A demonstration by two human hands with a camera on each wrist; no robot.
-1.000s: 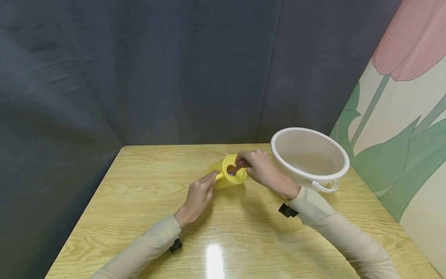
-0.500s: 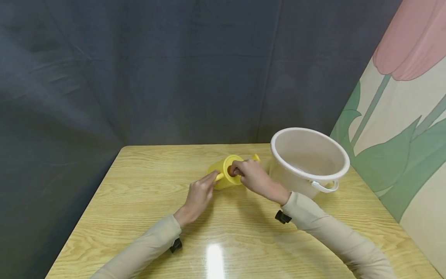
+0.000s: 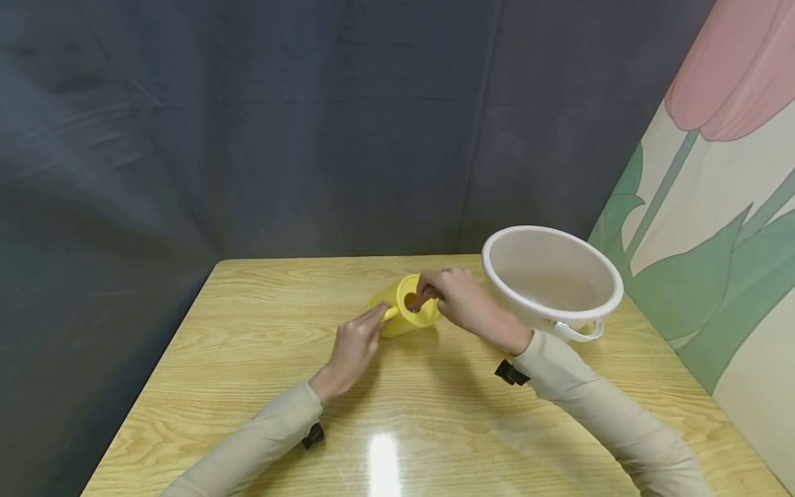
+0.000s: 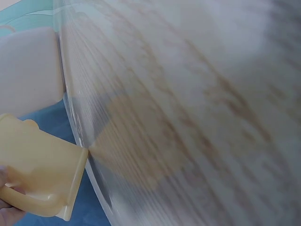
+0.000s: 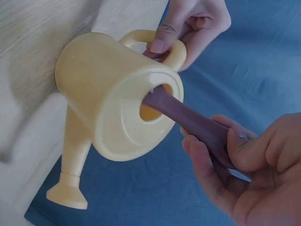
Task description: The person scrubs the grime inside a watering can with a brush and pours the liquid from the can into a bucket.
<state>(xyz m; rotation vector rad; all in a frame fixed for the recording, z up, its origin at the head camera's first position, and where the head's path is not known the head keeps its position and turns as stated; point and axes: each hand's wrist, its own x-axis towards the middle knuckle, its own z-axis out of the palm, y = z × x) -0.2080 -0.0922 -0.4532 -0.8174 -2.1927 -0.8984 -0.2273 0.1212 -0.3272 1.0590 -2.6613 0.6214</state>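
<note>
Nearest us, two pale sleeves (image 3: 267, 428) slant inward over the worktop (image 3: 279, 331), one from each side, bringing the hands close together. The left hand (image 3: 355, 348) reaches forward with its back up, and from the right wrist view we see its thumb and fingers wrapped round the handle (image 5: 178, 54) of the yellow can (image 5: 89, 66). The right hand (image 3: 466, 300) bends down at the wrist, and we see it grasping a brown brush (image 5: 202, 127) between thumb and fingers. The brush runs from the right hand into the hole in the can's top. The can sits between the hands, tilted, its top facing the right hand and its spout (image 5: 70, 188) on the side away from the left hand. Whether its base touches the worktop, we cannot tell. Right of the right hand stands a bucket (image 3: 540, 252); beyond both hands hangs a dark curtain (image 3: 310, 138).
</note>
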